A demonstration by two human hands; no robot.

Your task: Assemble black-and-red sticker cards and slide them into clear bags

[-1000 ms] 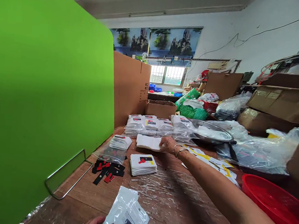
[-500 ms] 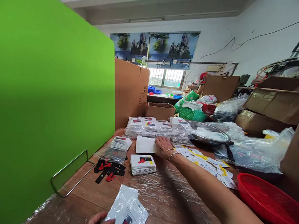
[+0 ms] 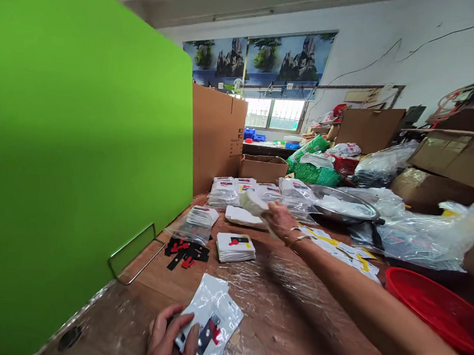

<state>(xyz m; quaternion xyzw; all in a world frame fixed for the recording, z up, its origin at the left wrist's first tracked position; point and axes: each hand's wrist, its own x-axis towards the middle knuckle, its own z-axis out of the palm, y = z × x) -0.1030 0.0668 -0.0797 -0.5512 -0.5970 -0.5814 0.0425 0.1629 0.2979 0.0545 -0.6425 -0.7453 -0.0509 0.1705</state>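
Head view: right hand (image 3: 280,218) grip pinches white cards (image 3: 253,202); left hand (image 3: 169,337) grasps bag (image 3: 213,323).

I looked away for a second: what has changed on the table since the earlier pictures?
The right hand, earlier flat on the white stack, has lifted a bundle of white cards off it. The left hand has come further into view, gripping the plastic pouch. The printed card stack and black-and-red pieces stayed put.

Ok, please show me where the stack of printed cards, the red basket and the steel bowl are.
stack of printed cards (image 3: 235,247), head view, top card.
red basket (image 3: 435,311), head view, inner wall.
steel bowl (image 3: 371,212), head view, right rim.
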